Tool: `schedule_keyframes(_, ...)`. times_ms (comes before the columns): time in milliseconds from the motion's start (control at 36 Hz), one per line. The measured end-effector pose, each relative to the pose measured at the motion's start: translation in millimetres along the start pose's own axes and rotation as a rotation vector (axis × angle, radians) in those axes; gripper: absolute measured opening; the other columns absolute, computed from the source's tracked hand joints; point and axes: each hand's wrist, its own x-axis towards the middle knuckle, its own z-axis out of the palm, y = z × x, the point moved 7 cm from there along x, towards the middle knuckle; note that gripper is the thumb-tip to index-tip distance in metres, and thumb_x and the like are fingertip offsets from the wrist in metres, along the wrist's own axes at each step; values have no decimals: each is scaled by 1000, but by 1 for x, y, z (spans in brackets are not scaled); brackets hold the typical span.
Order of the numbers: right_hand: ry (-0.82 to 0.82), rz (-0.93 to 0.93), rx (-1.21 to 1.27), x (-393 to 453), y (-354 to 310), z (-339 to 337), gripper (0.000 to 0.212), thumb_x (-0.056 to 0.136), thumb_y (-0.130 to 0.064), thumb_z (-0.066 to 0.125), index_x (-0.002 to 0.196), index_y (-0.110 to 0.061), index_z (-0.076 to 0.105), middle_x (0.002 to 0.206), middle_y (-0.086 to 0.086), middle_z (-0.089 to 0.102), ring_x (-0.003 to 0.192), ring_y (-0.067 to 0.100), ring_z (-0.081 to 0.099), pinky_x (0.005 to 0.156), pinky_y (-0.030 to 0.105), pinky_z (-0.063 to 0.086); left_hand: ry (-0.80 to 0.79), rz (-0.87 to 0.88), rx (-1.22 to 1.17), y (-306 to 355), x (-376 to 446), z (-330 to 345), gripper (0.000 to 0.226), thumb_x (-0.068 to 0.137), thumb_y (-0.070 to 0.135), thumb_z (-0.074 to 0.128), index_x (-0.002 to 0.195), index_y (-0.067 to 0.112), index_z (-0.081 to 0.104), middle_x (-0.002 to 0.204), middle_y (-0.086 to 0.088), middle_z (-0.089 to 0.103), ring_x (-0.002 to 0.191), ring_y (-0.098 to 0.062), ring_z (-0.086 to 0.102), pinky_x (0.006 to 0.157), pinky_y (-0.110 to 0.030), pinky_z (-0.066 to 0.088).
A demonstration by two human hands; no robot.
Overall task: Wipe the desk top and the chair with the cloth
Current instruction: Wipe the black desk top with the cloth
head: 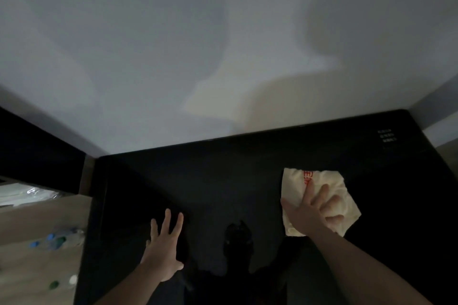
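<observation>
Item: cream cloth (319,202), crumpled, with red printed characters near its far edge, too blurred to read; it lies flat on the right half of the black desk top (223,181). Right hand (312,210): palm down on the cloth, fingers straight and spread, pressing rather than clutching; the cloth extends past the fingertips toward the wall (198,44) and out to both sides, so it sits directly beneath and ahead of this hand. Left hand (164,252): fingers straight and spread, holding nothing, resting on or just over the bare left part of the desk top, well apart from the cloth; contact cannot be confirmed. The right hand is therefore the one placed to wipe. The cloth's long axis runs roughly toward the wall, slightly slanted. The unwiped run of surface appears to lie leftward, between the two hands. Small white lettering (386,135) at the far right corner of the desk top: three short lines, illegible. Chair: not in view. Wooden floor (37,267) at left carries small blue, green and white objects, unidentified.
</observation>
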Motion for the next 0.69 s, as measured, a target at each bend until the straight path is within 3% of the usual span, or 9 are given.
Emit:
schedule_keyframes(306, 58, 36, -25, -7, -14, 1, 106, 89, -84, 29, 149, -32, -40, 160, 9, -41, 148, 44, -32, 117, 72, -9, 45, 33, -59, -7, -4, -5, 127, 81, 32, 83, 155, 40, -21, 160, 6, -38, 152, -37, -21, 117, -50, 38)
schedule_keyframes(417, 41, 23, -28, -30, -34, 28, 104, 91, -82, 28, 149, -28, -40, 160, 13, -41, 147, 44, -33, 116, 74, -6, 14, 85, -59, -12, -6, -11, 122, 82, 36, 81, 158, 39, -14, 163, 7, -31, 153, -36, -17, 109, -37, 46)
schedule_keyframes(556, 43, -52, -18, -77, -75, 88, 104, 92, -82, 29, 152, -26, -36, 161, 15, -38, 146, 46, -35, 115, 75, -6, 8, 184, -72, -41, -19, -26, 106, 86, 40, 77, 162, 34, 4, 169, 10, -9, 157, -26, -3, 120, -44, 30)
schedule_keyframes(694, 18, -130, -39, -139, -122, 160, 106, 91, -82, 31, 153, -26, -35, 162, 16, -36, 145, 48, -35, 114, 77, -3, 4, 204, -75, -97, -39, -23, 102, 88, 39, 75, 162, 33, 4, 169, 9, -13, 156, -28, -7, 125, -45, 22)
